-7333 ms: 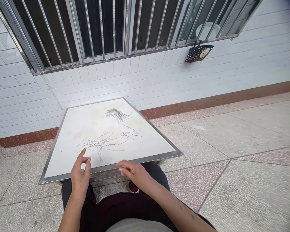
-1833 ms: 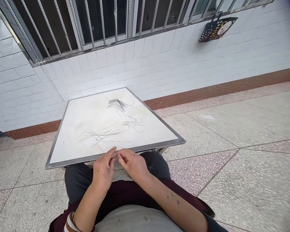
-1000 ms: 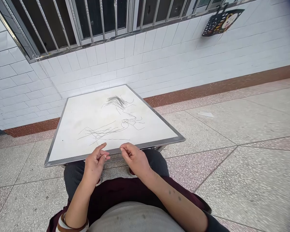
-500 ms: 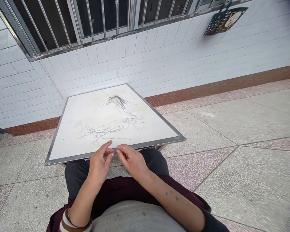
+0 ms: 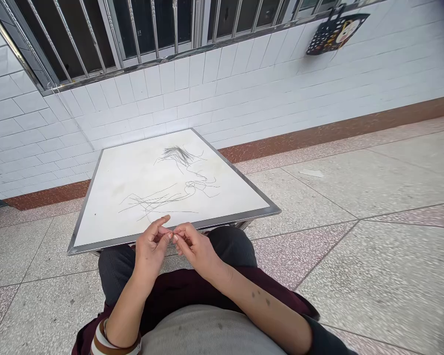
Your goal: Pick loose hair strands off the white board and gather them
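My left hand (image 5: 150, 250) and my right hand (image 5: 199, 250) meet at the front edge of a white tabletop (image 5: 113, 170). Both pinch with thumb and fingertips, the tips touching. Whatever lies between them is too fine to make out. Toward the back of the tabletop lies a dense tuft of thin dark strands (image 5: 176, 154). Nearer to my hands, looser strands (image 5: 151, 201) are spread and crossed, with a few curled ones (image 5: 198, 185) to their right. Whether the strands are hair, thread or wire I cannot tell.
A grey metal rim (image 5: 240, 216) borders the table, with my knees (image 5: 231, 245) under its front. Behind stands a white tiled wall (image 5: 163, 106) with a barred window (image 5: 155, 29). A dark patterned bag (image 5: 329, 37) hangs at right. A white scrap (image 5: 311, 173) lies on the floor.
My right hand has moved left, so its fingertips now meet those of my left hand. The strands on the table lie as before. The view has shifted slightly.
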Motion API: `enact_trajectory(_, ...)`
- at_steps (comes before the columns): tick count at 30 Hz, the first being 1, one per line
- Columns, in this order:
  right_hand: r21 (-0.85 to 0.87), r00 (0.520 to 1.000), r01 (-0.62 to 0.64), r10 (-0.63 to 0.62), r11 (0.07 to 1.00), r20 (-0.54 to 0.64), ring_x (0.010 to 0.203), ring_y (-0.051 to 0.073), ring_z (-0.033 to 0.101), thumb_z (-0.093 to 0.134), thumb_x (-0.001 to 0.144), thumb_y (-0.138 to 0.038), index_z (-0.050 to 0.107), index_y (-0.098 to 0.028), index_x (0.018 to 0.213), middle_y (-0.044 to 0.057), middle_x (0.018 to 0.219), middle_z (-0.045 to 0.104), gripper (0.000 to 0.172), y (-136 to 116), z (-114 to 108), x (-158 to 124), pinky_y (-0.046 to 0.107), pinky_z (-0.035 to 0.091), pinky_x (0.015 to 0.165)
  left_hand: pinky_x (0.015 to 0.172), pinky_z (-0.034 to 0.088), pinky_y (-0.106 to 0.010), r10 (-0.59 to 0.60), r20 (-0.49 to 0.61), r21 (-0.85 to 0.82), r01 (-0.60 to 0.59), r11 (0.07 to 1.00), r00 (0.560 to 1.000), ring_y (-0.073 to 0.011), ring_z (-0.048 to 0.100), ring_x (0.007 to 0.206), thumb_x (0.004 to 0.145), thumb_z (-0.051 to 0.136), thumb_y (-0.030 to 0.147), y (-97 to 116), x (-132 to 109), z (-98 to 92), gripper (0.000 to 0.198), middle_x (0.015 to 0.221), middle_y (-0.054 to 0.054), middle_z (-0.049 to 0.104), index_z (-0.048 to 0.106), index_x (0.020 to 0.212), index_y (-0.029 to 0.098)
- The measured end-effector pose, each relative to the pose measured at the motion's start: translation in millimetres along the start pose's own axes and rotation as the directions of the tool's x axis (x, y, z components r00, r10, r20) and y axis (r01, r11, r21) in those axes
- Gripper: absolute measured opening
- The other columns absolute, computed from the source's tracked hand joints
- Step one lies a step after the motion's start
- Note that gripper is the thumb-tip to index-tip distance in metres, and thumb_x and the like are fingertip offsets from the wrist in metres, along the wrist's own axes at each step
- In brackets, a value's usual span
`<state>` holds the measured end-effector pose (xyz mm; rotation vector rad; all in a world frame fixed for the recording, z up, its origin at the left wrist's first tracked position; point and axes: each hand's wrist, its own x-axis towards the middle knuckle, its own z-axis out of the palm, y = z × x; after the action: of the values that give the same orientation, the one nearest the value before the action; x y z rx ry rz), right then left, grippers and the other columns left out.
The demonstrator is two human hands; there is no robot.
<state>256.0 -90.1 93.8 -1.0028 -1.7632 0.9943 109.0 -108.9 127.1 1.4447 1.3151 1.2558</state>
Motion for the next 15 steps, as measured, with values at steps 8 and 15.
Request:
enact_trajectory(8,0.017,0.993,0.053,-0.054,0.998,0.107,0.060,0.011,0.060,0.037,0.097,-0.026,0.050,-0.023,0.093,-0.002,0.074,0.061,0.014,-3.0,0.2,-3.7,0.023,0.052,0.059,0.067,0.048,-0.026,-0.063,-0.014,-0.032,0.062,0.998,0.998,-0.0124,0.059,0.064,0.080,0.065,0.028,0.1,-2.1,-2.7,0.042,0.071,0.002,0.063,0.062,0.121,0.021)
enact_trajectory(15,-0.196,0.975,0.194,-0.168,0.961,0.143,0.067,0.013,0.059,0.037,0.098,-0.023,0.050,-0.022,0.089,-0.002,0.073,0.060,0.015,7.1,-3.3,-7.0,0.024,0.047,0.064,0.064,0.043,-0.023,-0.044,-0.161,0.013,0.047,0.999,0.986,-0.0108,0.051,0.065,0.079,0.065,0.029,4.0,-3.9,-10.7,0.040,0.073,0.002,0.058,0.065,0.118,0.022)
